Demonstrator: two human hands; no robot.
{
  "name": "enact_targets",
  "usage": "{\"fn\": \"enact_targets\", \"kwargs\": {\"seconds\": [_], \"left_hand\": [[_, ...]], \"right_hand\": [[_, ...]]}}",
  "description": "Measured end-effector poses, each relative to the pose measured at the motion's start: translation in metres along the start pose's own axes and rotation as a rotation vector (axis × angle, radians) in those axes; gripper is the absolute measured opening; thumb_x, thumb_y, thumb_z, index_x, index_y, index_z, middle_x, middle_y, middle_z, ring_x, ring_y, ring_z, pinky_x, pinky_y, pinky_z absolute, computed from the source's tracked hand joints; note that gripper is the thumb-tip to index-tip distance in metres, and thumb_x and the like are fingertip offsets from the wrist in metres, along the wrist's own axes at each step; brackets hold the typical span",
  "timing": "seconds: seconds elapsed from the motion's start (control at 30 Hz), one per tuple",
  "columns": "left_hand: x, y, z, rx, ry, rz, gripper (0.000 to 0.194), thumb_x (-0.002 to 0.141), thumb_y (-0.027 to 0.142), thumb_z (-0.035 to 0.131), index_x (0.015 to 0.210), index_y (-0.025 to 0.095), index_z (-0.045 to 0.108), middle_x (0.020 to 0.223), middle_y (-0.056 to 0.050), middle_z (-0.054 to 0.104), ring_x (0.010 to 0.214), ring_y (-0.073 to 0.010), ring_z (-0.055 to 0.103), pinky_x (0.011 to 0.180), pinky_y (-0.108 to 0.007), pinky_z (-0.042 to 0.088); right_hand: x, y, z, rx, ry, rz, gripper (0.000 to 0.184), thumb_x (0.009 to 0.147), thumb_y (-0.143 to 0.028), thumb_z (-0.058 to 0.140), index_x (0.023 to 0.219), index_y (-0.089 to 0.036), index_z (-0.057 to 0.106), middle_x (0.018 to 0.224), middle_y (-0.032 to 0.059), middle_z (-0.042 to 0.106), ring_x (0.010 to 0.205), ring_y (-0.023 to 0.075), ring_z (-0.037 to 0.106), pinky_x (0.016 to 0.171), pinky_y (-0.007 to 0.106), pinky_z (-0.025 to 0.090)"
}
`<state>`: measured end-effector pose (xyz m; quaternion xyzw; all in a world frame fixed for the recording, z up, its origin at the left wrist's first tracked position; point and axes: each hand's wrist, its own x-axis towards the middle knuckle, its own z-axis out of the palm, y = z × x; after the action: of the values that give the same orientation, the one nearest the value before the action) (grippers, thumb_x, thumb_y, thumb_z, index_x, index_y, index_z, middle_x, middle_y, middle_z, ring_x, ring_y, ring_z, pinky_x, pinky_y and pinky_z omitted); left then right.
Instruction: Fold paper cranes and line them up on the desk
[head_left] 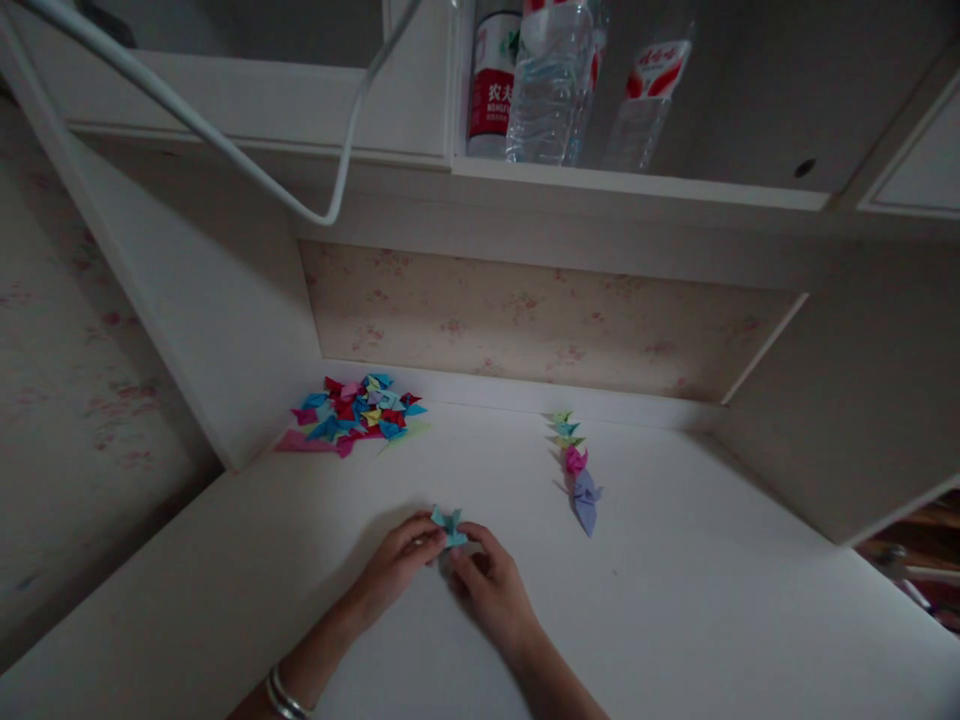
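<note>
Between my two hands, just above the white desk, is a small light teal origami crane point(451, 524). My left hand point(409, 548) pinches its left side between thumb and fingers. On the other side, my right hand point(486, 572) has its index fingertip against the paper, with the thumb bent below; whether it grips firmly is hard to make out. To the right, a short row of folded cranes runs away from me, with a lavender crane point(586, 500) nearest, then a magenta crane point(575, 460) and several green and teal ones.
A heap of colourful folded cranes point(356, 408) lies at the back left of the desk point(675, 600), partly over pink paper. Overhead, a shelf point(637, 186) holds plastic bottles point(551, 90) and a red-and-white container point(493, 85). A white bent tube point(225, 150) hangs at upper left.
</note>
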<state>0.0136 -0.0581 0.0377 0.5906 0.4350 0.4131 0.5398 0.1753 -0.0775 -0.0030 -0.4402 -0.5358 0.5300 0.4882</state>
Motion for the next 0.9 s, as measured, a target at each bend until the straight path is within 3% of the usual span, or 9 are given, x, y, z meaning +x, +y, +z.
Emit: {"fn": "enact_targets", "kwargs": {"seconds": [0.17,0.3,0.5,0.57,0.73,0.9], "left_hand": [[-0.002,0.001,0.000,-0.090,-0.078,-0.019,0.031,0.082,0.046,0.054,0.086,0.016,0.063,0.080,-0.003,0.059,0.073,-0.0146,0.054,0.061,-0.024,0.043],[0.000,-0.005,0.000,-0.094,-0.040,-0.026,0.029,0.081,0.044,0.057,0.089,0.016,0.060,0.076,-0.002,0.059,0.068,-0.0150,0.057,0.055,-0.023,0.043],[0.003,-0.017,0.001,-0.026,-0.062,0.004,0.040,0.080,0.042,0.062,0.110,0.016,0.056,0.079,-0.003,0.060,0.067,-0.0141,0.056,0.052,-0.022,0.046],[0.003,-0.017,0.001,-0.009,-0.078,0.018,0.038,0.081,0.042,0.061,0.108,0.015,0.058,0.082,-0.004,0.060,0.068,-0.0140,0.056,0.051,-0.022,0.046],[0.005,-0.016,0.000,0.010,-0.081,0.032,0.033,0.081,0.043,0.060,0.097,0.014,0.062,0.078,-0.003,0.059,0.066,-0.0142,0.058,0.048,-0.020,0.045],[0.006,-0.018,0.000,-0.023,-0.059,-0.008,0.036,0.080,0.044,0.060,0.097,0.012,0.064,0.068,-0.003,0.060,0.062,-0.0148,0.059,0.046,-0.021,0.045]], "right_hand": [[0.006,0.002,-0.002,0.183,0.047,0.030,0.043,0.082,-0.055,0.058,0.100,-0.016,0.060,0.057,-0.0027,0.056,0.046,0.0094,0.049,0.045,0.021,0.038],[0.009,0.004,-0.005,0.277,0.055,0.042,0.042,0.083,-0.054,0.057,0.096,-0.014,0.060,0.056,-0.0015,0.058,0.043,0.0088,0.050,0.043,0.020,0.038],[0.009,-0.002,-0.007,0.370,-0.009,0.091,0.039,0.081,-0.051,0.061,0.088,-0.013,0.063,0.061,0.0004,0.061,0.043,0.0093,0.051,0.042,0.021,0.042],[0.009,-0.003,-0.008,0.390,-0.033,0.101,0.038,0.081,-0.050,0.062,0.088,-0.013,0.063,0.066,0.0022,0.063,0.043,0.0092,0.052,0.042,0.022,0.043],[0.009,0.000,-0.010,0.428,-0.057,0.134,0.044,0.080,-0.049,0.063,0.105,-0.013,0.060,0.071,0.0052,0.068,0.044,0.0113,0.056,0.043,0.023,0.043],[0.009,0.000,-0.009,0.421,-0.033,0.142,0.070,0.079,-0.049,0.065,0.135,-0.014,0.041,0.053,-0.0011,0.062,0.042,0.0134,0.056,0.043,0.023,0.041]]}}
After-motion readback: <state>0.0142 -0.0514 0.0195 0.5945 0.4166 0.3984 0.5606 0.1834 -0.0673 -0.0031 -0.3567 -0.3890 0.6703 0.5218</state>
